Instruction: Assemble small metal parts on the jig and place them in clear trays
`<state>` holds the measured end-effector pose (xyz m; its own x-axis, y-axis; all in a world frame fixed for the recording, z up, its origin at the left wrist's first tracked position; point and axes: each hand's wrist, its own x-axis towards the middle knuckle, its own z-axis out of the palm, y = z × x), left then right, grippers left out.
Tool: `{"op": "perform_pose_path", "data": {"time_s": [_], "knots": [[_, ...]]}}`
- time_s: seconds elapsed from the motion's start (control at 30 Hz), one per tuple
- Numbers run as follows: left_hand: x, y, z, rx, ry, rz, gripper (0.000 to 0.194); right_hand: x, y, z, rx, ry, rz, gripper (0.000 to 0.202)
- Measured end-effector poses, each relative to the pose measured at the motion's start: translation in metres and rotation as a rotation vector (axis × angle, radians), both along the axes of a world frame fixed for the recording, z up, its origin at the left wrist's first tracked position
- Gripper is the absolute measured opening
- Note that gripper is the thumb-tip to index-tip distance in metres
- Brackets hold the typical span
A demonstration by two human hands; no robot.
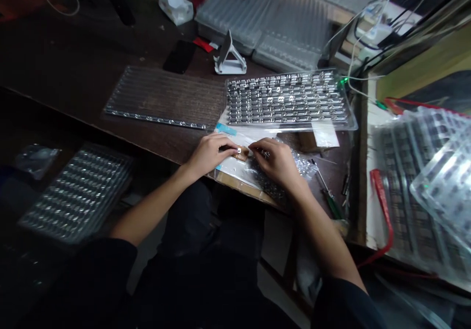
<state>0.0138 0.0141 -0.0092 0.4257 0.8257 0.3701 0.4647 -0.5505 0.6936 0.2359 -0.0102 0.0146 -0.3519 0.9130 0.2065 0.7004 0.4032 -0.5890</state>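
My left hand is closed in a pinch on a small shiny metal part, right over a small brown block. Facing it from the right, my right hand has thumb and forefinger pressed together at the block's far end; whatever they hold is too small to name. Under both hands lies a white sheet on the desk edge. Beside and below my right hand spreads a heap of tiny metal pieces on clear plastic. Behind the hands, a clear ribbed tray carries rows of metal parts.
Another ribbed tray has parts only along its front row. A white stand and stacked clear trays are behind. A green-handled screwdriver lies right. More trays sit at lower left and far right.
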Motion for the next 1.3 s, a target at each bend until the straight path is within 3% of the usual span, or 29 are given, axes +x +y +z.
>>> {"op": "perform_pose_path", "data": {"time_s": [0.17,0.3,0.37,0.5,0.63,0.77,0.87,1.13,1.3], "knots": [[0.002,0.000,-0.002,-0.001,-0.023,0.008,0.006,-0.011,-0.001,-0.002,0.042,-0.128,-0.046,0.023],[-0.001,-0.002,0.000,0.003,-0.095,0.164,0.002,-0.018,0.000,-0.004,0.018,-0.149,-0.022,0.023],[-0.003,-0.007,0.003,0.011,-0.014,0.209,0.003,-0.021,0.001,-0.005,0.012,-0.133,0.049,0.022],[-0.008,-0.016,0.005,0.024,0.256,0.165,0.010,-0.029,0.000,-0.007,0.084,-0.281,0.144,0.025],[-0.010,-0.016,0.003,0.036,0.274,0.197,0.011,-0.031,-0.003,-0.002,0.074,-0.375,0.167,0.027],[-0.003,-0.014,0.004,0.054,0.197,0.248,0.009,-0.016,-0.005,0.010,-0.012,-0.362,0.044,0.028],[0.009,-0.014,0.008,0.050,0.130,0.193,0.008,-0.005,-0.005,0.016,-0.090,-0.433,-0.062,0.025],[0.028,-0.012,0.005,0.046,0.122,0.117,0.006,-0.007,-0.007,0.016,-0.147,-0.494,-0.052,0.026],[0.028,-0.010,-0.001,0.031,0.133,0.113,0.003,-0.002,-0.007,0.018,-0.138,-0.361,-0.086,0.024]]}}
